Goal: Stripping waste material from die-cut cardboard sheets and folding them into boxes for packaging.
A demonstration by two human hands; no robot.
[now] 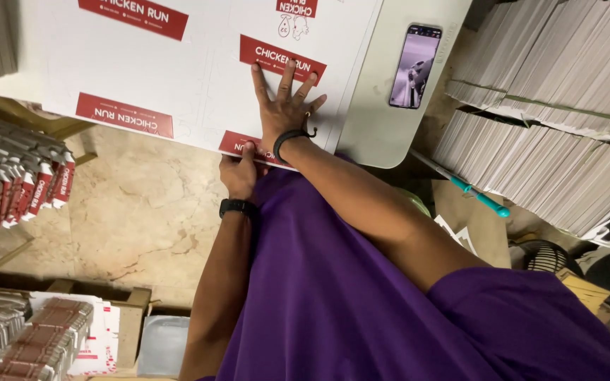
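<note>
The right hand [285, 106] lies flat and wide open on a large white printed cardboard sheet [199, 77], fingers spread, palm pressing down near the sheet's near edge; it grips nothing. A dark cord bracelet [289, 135] circles that wrist. The left hand [238, 173] sits just left of it at the same near edge, curled, with the thumb on top of the board and the other fingers seemingly tucked beneath, so it appears to pinch the sheet's rim, though the underside is hidden. A black band [237, 207] wraps the left wrist.

The sheet carries red rectangular labels and spreads across the far left and middle of the view, overhanging a pale table [379, 134] whose rounded corner shows to the right. On that bare table part, to the right of the sheet, lies a smartphone [415, 65] with a lit screen. Farther right, tall stacks of flat white card [552, 120] fill the edge, and a teal-tipped rod [478, 194] leans near them. At the left, rows of folded red-and-white cartons [19, 187] stand in a rack over a beige stone floor [142, 212]. A purple shirt [347, 296] fills the near view.
</note>
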